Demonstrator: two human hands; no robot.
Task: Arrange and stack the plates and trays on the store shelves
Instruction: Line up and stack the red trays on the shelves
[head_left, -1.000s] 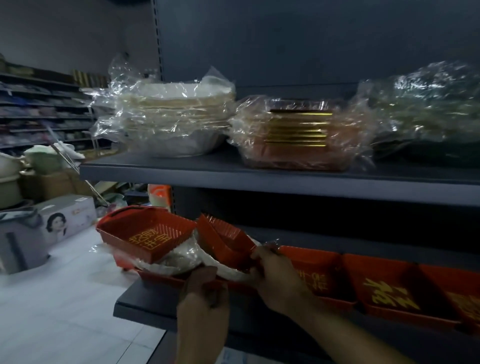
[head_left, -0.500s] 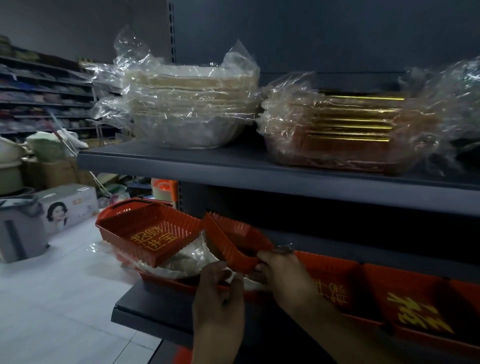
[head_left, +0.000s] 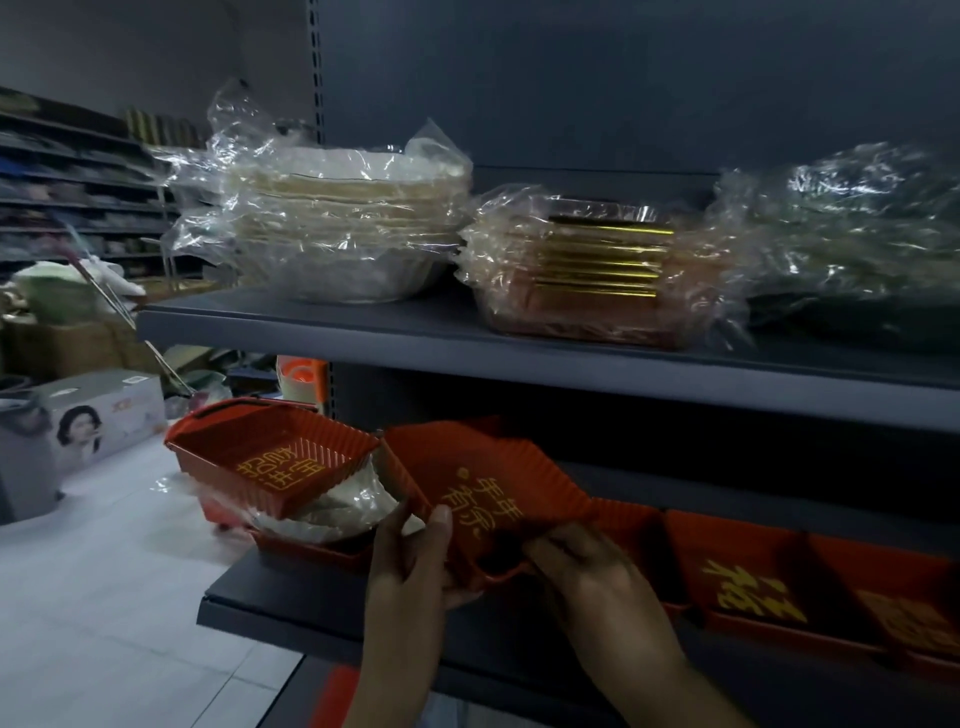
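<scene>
left hand (head_left: 410, 561) pinches near edge of red tray (head_left: 488, 483), thumb on top. right hand (head_left: 587, 571) grips it at 5 o'clock. tray tilted over lower shelf (head_left: 291, 608); second red tray (head_left: 270, 457) at its 9 o'clock.

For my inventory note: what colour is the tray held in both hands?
The tray is red with gold characters; head view.

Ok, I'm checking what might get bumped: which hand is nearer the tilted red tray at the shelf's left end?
Left. The left hand grips the held tray at its left edge, right of the tilted red tray; the right hand grips its right side, farther away.
</scene>
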